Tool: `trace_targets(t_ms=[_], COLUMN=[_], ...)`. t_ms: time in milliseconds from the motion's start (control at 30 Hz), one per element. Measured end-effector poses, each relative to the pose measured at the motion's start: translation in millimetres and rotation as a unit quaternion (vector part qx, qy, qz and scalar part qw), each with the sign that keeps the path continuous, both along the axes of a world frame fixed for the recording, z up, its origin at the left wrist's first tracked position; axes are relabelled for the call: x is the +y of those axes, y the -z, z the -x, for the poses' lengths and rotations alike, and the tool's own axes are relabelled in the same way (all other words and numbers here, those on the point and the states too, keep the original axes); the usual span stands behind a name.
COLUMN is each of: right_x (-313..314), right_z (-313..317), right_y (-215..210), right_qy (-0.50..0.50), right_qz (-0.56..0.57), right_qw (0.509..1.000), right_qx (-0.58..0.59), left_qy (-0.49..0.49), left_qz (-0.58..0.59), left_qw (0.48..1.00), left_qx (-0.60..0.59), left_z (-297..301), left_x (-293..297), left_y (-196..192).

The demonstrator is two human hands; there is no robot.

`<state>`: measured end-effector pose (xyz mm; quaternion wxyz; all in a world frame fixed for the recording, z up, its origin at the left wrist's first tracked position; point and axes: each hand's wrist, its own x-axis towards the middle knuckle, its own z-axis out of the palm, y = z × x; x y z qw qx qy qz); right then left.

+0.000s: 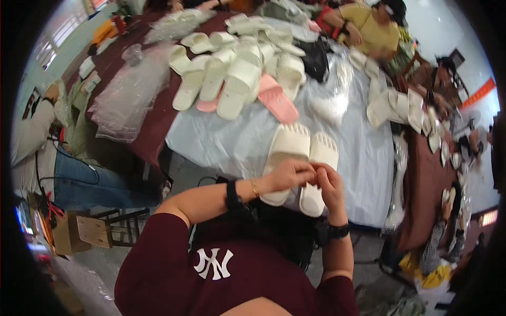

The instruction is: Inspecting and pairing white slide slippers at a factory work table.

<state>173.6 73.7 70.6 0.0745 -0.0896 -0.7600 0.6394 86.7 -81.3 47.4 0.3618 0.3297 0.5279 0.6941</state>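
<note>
Pair of white slippers, side by side on the pale sheet, directly beneath both hands. The left hand and right hand meet, fingertips drawn together in pinches; whether they grip something small cannot be told. Steady wrists would probably suit such fine fingerwork. A pink slipper crowds the toes; beyond lie heaped white slippers and, leftward, clear plastic bags.

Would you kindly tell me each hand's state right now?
Left hand: closed in a pinch; anything held can't be told.
Right hand: likewise pinched; anything held can't be told.
</note>
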Motion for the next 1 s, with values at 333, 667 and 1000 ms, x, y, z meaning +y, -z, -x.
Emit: trace_targets(t_ms=[333,667,1000], right_x=[-33,-46,-66], right_z=[-26,-34,48], right_y=[19,27,57], right_qy=[-0.015,0.125,0.24], right_qz=[-0.175,-0.319,-0.378], right_qw=[0.983,0.934,0.894], right_qx=[-0.061,-0.105,-0.022], left_qy=[-0.134,-0.25,-0.194], left_qz=[0.094,0.154,0.266], left_qw=[0.985,0.945,0.857], left_qx=[-0.059,0.143,0.396], left_z=[28,73,137], left_x=[-42,-42,2], left_y=[6,8,17])
